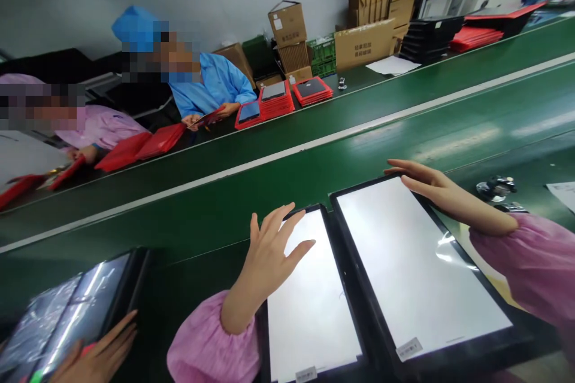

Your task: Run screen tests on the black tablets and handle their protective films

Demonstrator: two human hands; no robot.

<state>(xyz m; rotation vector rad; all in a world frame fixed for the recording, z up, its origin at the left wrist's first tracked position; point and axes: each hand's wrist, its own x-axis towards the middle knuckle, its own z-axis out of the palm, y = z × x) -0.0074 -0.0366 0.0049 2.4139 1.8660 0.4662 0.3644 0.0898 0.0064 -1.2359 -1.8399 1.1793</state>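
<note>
Two black-framed display panels side by side on a green conveyor belt (pixel 179 239): left panel (pixel 309 305), right panel (pixel 417 269), both flat, screens up, within easy reach. Left hand (pixel 269 254) spread across the left panel's top edge; right hand (pixel 431 191) with fingers nearly together, steadying the right panel's upper corner (no pinching by either).

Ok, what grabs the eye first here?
Two black-framed white display panels lie side by side on a green conveyor belt, front and centre, the left hand spread over one, the right hand at the other's top edge. Beyond, red cases stack near a co-worker in a blue smock.
</note>
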